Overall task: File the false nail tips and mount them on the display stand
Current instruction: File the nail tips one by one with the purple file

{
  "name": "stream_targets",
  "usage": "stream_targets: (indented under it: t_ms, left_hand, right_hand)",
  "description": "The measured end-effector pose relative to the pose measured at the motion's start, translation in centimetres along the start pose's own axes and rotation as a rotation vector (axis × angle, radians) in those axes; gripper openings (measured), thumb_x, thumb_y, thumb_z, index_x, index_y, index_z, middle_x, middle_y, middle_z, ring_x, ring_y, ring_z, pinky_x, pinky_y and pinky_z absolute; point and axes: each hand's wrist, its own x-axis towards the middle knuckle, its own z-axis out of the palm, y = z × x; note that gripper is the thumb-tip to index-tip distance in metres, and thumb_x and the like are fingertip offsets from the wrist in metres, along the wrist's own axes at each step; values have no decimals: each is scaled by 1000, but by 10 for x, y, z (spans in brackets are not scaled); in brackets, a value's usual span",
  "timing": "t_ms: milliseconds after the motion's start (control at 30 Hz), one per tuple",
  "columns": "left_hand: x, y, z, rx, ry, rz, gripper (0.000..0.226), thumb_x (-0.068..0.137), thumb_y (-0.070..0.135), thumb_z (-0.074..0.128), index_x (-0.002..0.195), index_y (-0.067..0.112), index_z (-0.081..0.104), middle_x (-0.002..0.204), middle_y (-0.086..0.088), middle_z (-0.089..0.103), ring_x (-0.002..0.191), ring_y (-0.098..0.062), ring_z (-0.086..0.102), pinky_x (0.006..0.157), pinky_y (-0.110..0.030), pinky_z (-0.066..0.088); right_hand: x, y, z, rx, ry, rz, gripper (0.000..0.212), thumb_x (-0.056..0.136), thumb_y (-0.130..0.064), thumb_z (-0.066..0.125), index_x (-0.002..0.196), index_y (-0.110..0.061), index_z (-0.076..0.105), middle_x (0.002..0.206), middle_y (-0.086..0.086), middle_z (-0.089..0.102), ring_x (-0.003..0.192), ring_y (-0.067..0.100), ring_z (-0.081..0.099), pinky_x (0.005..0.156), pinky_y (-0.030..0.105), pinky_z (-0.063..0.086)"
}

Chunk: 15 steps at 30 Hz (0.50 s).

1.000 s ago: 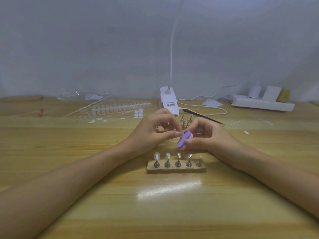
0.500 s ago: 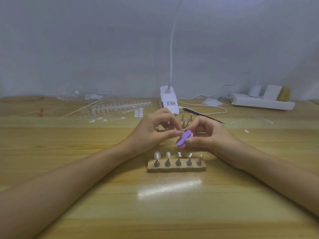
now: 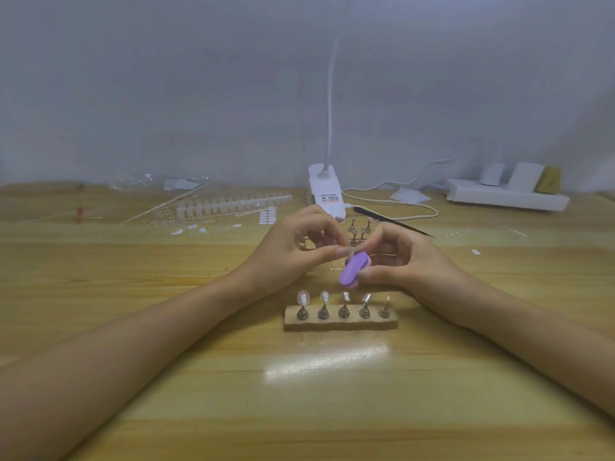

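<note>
My right hand [image 3: 402, 261] grips a small purple nail file block [image 3: 353, 269] between thumb and fingers. My left hand [image 3: 296, 251] pinches a tiny clear nail tip [image 3: 350, 250] at its fingertips, right against the top of the file. Just in front of both hands stands the wooden display stand [image 3: 340, 321] with a row of metal pegs; clear nail tips sit on the pegs, and the far right one is hard to make out.
Strips of unused nail tips [image 3: 233, 204] and loose tips lie at the back left. A white clip lamp [image 3: 326, 194] with its cable, black tweezers [image 3: 392, 224], spare metal pegs [image 3: 359, 231] and a white power strip [image 3: 506, 196] sit behind the hands.
The purple file has shifted slightly against the nail tip between the two hands. Both hands stay in the same spot above the stand.
</note>
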Motion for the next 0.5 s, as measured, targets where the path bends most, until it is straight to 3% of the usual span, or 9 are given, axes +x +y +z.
stream_targets:
  t_ms: [133, 233, 333, 433, 500]
  left_hand:
    - [0, 0, 0, 7, -6, -10, 3, 85, 14, 74, 84, 13, 71, 88, 10, 56, 77, -1, 56, 67, -9, 42]
    - [1, 0, 0, 14, -5, -9, 4, 85, 14, 74, 84, 12, 71, 89, 9, 56, 78, -2, 56, 68, -10, 42]
    - [0, -1, 0, 3, -13, -18, 4, 85, 14, 75, 84, 14, 71, 89, 8, 55, 77, -2, 56, 66, -9, 42]
    - [0, -1, 0, 5, -11, -10, 4, 85, 13, 75, 84, 14, 71, 89, 8, 56, 77, -4, 56, 70, -11, 42]
    - [0, 0, 0, 0, -15, -12, 4, 85, 14, 74, 84, 16, 71, 89, 8, 56, 78, -4, 56, 70, -11, 43]
  right_hand:
    - [2, 1, -2, 94, 153, -9, 30, 70, -4, 75, 93, -3, 56, 104, 25, 69, 87, 29, 75, 74, 32, 61]
    - [1, 1, 0, 1, 34, 4, 30, 73, -3, 79, 93, -3, 57, 104, 24, 70, 92, 34, 74, 75, 37, 61]
    - [3, 1, -3, 82, 151, 10, 26, 77, 0, 73, 95, -4, 55, 108, 26, 67, 89, 30, 74, 79, 35, 62]
    - [2, 0, 0, 24, 27, 10, 30, 73, -2, 76, 95, -1, 55, 105, 25, 70, 91, 35, 74, 77, 37, 61]
    - [2, 1, -1, 43, 85, -3, 31, 73, -3, 75, 96, -1, 55, 109, 26, 68, 92, 33, 74, 80, 38, 61]
